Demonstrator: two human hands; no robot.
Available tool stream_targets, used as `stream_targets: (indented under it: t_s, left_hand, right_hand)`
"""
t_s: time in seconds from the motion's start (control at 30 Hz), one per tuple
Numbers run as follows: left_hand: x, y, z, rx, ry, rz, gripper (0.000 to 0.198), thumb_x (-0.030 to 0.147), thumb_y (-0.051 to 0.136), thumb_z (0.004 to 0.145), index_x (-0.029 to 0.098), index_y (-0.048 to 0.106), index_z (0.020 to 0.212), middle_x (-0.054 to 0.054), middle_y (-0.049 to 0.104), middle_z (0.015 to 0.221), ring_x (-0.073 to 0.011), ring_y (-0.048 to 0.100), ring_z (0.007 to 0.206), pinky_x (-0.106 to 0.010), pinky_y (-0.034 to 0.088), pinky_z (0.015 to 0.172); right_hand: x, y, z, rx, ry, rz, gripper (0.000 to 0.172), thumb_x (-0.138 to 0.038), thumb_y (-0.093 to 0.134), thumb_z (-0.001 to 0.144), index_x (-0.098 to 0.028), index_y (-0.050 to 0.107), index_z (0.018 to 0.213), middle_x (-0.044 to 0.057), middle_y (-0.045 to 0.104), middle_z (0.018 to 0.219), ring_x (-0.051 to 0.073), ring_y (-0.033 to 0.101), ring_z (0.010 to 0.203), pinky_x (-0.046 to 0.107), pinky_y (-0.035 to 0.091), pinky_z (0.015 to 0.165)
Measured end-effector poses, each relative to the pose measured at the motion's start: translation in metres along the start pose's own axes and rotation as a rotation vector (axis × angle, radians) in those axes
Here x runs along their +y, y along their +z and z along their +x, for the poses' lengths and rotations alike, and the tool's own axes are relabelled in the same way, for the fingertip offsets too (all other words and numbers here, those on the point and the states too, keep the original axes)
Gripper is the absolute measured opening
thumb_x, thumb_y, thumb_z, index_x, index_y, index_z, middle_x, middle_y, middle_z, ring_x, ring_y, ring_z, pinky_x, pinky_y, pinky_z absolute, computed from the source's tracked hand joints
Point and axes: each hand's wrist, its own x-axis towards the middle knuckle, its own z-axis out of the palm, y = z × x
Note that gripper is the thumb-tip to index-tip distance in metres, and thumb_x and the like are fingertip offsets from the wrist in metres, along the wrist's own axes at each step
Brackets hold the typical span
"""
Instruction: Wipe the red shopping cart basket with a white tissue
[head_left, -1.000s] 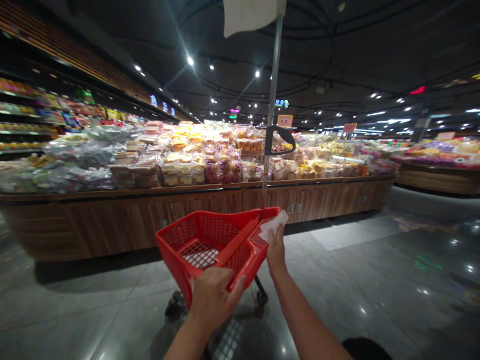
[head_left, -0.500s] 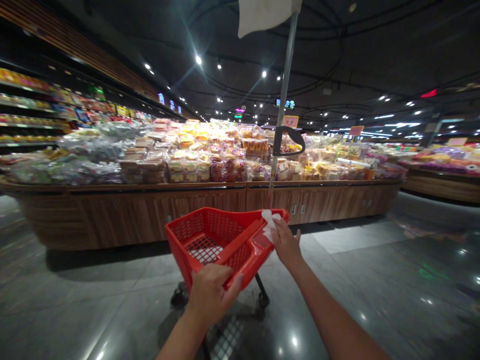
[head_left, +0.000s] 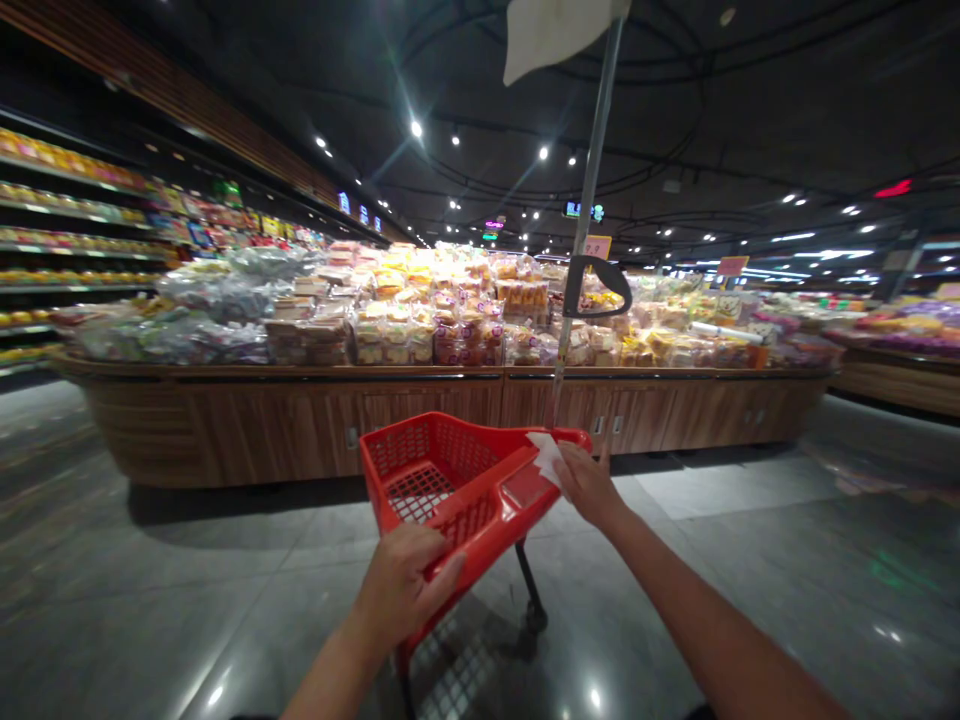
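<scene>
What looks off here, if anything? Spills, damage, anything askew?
No clear spill or damage. One oddity: a tall metal pole, with a dark loop partway up and a white sheet at its top, rises by the right end of the red cart, leaning right. Unusual beside a cart, though lens distortion may add lean.

Left hand (head_left: 399, 577) curled in grip; right hand (head_left: 590, 485) stretched farther forward (both forearms (head_left: 690, 600) bare).

single head cam, wearer's POV, wide FOV, facing fwd & down, cart (head_left: 487, 484) close below, counter (head_left: 262, 432) farther bk
</scene>
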Motion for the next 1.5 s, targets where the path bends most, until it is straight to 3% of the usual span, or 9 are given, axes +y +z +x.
stream_targets:
  t_s: [0.1, 0.33, 0.53, 0.67, 0.8, 0.9, 1.03, 1.33, 1.5]
  left_hand:
    - [-0.005, -0.002, 0.001, -0.01, 0.008, -0.038, 0.035, 0.032, 0.044, 0.085, 0.018, 0.055, 0.055, -0.001, 0.055, 0.054, -0.0113, 0.051, 0.056, -0.023, 0.037, 0.057]
    - [-0.007, -0.024, 0.007, -0.137, -0.027, 0.05, 0.034, 0.035, 0.043, 0.087, 0.02, 0.061, 0.063, -0.001, 0.063, 0.063, -0.0139, 0.056, 0.064, -0.026, 0.04, 0.066]
    - [0.029, -0.024, 0.024, -0.15, -0.191, 0.286, 0.037, 0.048, 0.04, 0.087, 0.02, 0.064, 0.082, -0.007, 0.07, 0.084, -0.0228, 0.064, 0.081, -0.036, 0.043, 0.076]
    - [0.049, -0.015, 0.038, -0.225, -0.363, 0.462, 0.049, 0.056, 0.035, 0.086, 0.015, 0.063, 0.084, -0.013, 0.07, 0.079, -0.029, 0.066, 0.075, -0.038, 0.045, 0.066]
    - [0.035, -0.018, 0.036, -0.279, -0.419, 0.521, 0.055, 0.06, 0.032, 0.085, 0.015, 0.064, 0.091, -0.015, 0.07, 0.079, -0.0304, 0.067, 0.074, -0.037, 0.046, 0.062]
    - [0.016, -0.023, 0.028, -0.276, -0.367, 0.51, 0.058, 0.065, 0.032, 0.082, 0.018, 0.062, 0.1, -0.013, 0.07, 0.082, -0.0289, 0.067, 0.077, -0.035, 0.046, 0.064]
    - [0.004, -0.028, 0.025, -0.309, -0.424, 0.496, 0.062, 0.071, 0.033, 0.077, 0.019, 0.062, 0.092, -0.012, 0.07, 0.084, -0.028, 0.066, 0.08, -0.034, 0.044, 0.067]
    - [0.003, -0.029, 0.031, -0.36, -0.43, 0.477, 0.064, 0.074, 0.028, 0.077, 0.021, 0.062, 0.085, -0.01, 0.069, 0.086, -0.0283, 0.065, 0.082, -0.036, 0.043, 0.068]
    - [-0.003, -0.034, 0.027, -0.379, -0.427, 0.474, 0.063, 0.073, 0.028, 0.077, 0.022, 0.063, 0.089, -0.009, 0.069, 0.088, -0.0279, 0.064, 0.083, -0.035, 0.042, 0.068]
  right_hand:
    - [0.012, 0.005, 0.004, 0.026, 0.02, -0.036, 0.034, -0.028, 0.028, 0.093, -0.02, 0.059, 0.106, 0.009, 0.062, 0.113, 0.024, 0.052, 0.11, 0.061, 0.005, 0.105]
    - [-0.001, 0.012, 0.001, 0.088, 0.01, -0.081, 0.031, -0.027, 0.028, 0.094, -0.02, 0.058, 0.098, 0.009, 0.065, 0.102, 0.024, 0.053, 0.103, 0.06, 0.01, 0.104]
    - [-0.02, 0.013, -0.002, 0.102, -0.004, -0.111, 0.031, -0.029, 0.029, 0.094, -0.018, 0.058, 0.095, 0.009, 0.065, 0.094, 0.025, 0.053, 0.098, 0.058, 0.009, 0.104]
    - [-0.026, 0.014, -0.011, 0.1, -0.093, -0.129, 0.037, -0.036, 0.026, 0.096, -0.017, 0.056, 0.107, 0.009, 0.063, 0.1, 0.024, 0.052, 0.099, 0.055, 0.01, 0.105]
    - [-0.009, 0.005, -0.011, 0.02, -0.355, -0.129, 0.044, -0.046, 0.03, 0.094, -0.015, 0.052, 0.117, 0.01, 0.062, 0.106, 0.024, 0.052, 0.101, 0.053, 0.004, 0.108]
    - [0.015, -0.012, 0.0, -0.095, -0.469, -0.108, 0.044, -0.048, 0.028, 0.094, -0.017, 0.059, 0.103, 0.007, 0.065, 0.094, 0.021, 0.055, 0.094, 0.05, 0.003, 0.108]
    - [0.034, -0.029, 0.01, -0.207, -0.482, -0.034, 0.053, -0.045, 0.018, 0.097, -0.019, 0.062, 0.081, 0.002, 0.065, 0.077, 0.017, 0.059, 0.081, 0.048, 0.009, 0.107]
    - [-0.037, -0.005, -0.002, -0.17, -0.359, -0.23, 0.044, -0.042, 0.024, 0.097, -0.019, 0.061, 0.09, 0.006, 0.068, 0.082, 0.019, 0.061, 0.079, 0.045, 0.022, 0.1]
    - [-0.008, -0.015, 0.003, -0.16, -0.602, -0.199, 0.046, -0.055, 0.034, 0.091, -0.018, 0.058, 0.104, 0.006, 0.067, 0.089, 0.021, 0.059, 0.089, 0.048, 0.009, 0.107]
